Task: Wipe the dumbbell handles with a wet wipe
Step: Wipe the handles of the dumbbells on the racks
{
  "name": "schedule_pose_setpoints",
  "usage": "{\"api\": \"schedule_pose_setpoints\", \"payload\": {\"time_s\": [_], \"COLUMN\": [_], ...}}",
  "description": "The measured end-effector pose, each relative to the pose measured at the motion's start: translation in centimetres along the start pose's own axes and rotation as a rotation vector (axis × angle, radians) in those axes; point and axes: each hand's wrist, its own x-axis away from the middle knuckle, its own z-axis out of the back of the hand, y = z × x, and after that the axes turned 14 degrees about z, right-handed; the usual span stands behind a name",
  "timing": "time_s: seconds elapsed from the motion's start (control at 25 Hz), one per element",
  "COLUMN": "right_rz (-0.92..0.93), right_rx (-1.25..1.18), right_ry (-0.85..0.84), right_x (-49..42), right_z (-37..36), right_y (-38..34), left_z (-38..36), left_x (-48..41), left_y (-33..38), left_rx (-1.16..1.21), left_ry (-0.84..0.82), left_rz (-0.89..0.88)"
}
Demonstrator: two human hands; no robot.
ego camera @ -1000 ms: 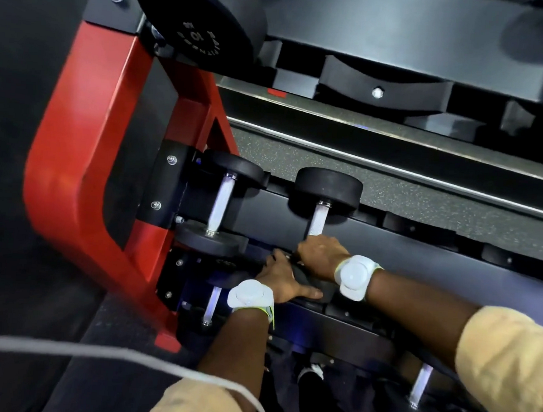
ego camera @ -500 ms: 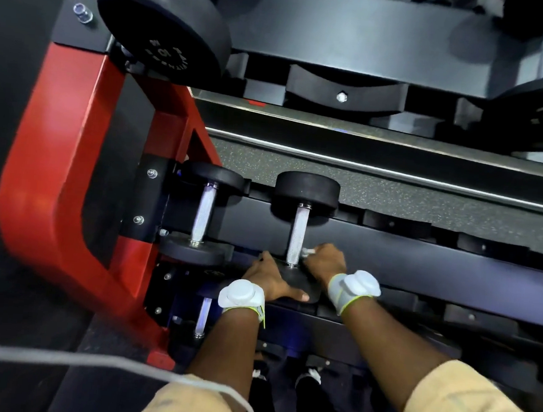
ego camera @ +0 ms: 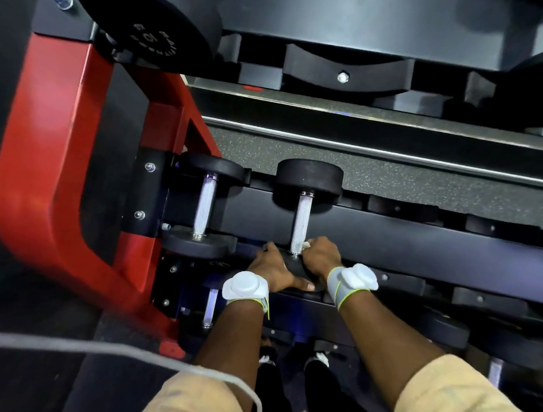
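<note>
Steel, knurled and pale, is where I'm looking: the handle (ego camera: 302,221) of the second dumbbell (ego camera: 310,179) from the left end of the rack's middle rail (ego camera: 407,242). The dumbbell lies across that black rail, far head away from me and near head towards me, mostly under both hands.

I see the right grip (ego camera: 322,254) at the near end of the handle, fingers curled in against the bar. A small white scrap of wet wipe (ego camera: 307,244) pokes out between those fingers and the steel, touching the handle just above its collar. Most of the wipe is hidden inside the hand.

The left grip (ego camera: 271,268) sits on the near head, fingers hooked over its left rim and thumb stretched along the near edge. It holds the head and nothing else that I can make out.

Just to the left, a second small dumbbell (ego camera: 205,205) rests on the same rail, near the red frame (ego camera: 49,162). A larger black dumbbell head (ego camera: 149,11) sits on the tier above. White wristbands (ego camera: 246,286) are on both arms, tan sleeves (ego camera: 462,406) below them, and a white cable (ego camera: 122,353) crosses the bottom left.
</note>
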Motion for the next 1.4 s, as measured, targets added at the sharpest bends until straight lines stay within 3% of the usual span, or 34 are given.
{"api": "schedule_pose_setpoints", "payload": {"time_s": [0.12, 0.28, 0.44, 0.64, 0.84, 1.04, 1.2, 1.4], "right_rz": [0.012, 0.007, 0.02, -0.076, -0.035, -0.113, -0.029, -0.042], "right_rx": [0.066, 0.01, -0.007, -0.283, -0.092, -0.298, -0.144, -0.256], "right_ry": [0.062, -0.03, 0.006, 0.273, 0.17, 0.29, 0.177, 0.318], "right_x": [0.3, -0.5, 0.3, -1.9, -0.2, -1.9, -0.2, -1.7], "right_z": [0.0, 0.1, 1.0, 2.2, -0.6, -0.1, 0.1, -0.1], "right_y": [0.3, 0.0, 0.9, -0.9, -1.1, -1.7, -0.5, -2.3], "left_z": [-0.1, 0.0, 0.1, 0.3, 0.4, 0.2, 0.2, 0.2], "left_x": [0.0, -0.1, -0.1, -0.4, -0.4, -0.9, -1.2, -1.2], "left_y": [-0.1, -0.1, -0.1, -0.1, -0.2, -0.3, -0.4, -0.4], "left_rx": [-0.017, -0.016, -0.037, -0.057, -0.051, -0.033, -0.052, -0.031], "left_ry": [0.003, 0.014, 0.01, -0.005, -0.021, -0.031, -0.026, -0.024], "left_rz": [0.004, -0.011, -0.009, -0.022, -0.028, -0.013, -0.031, -0.035]}}
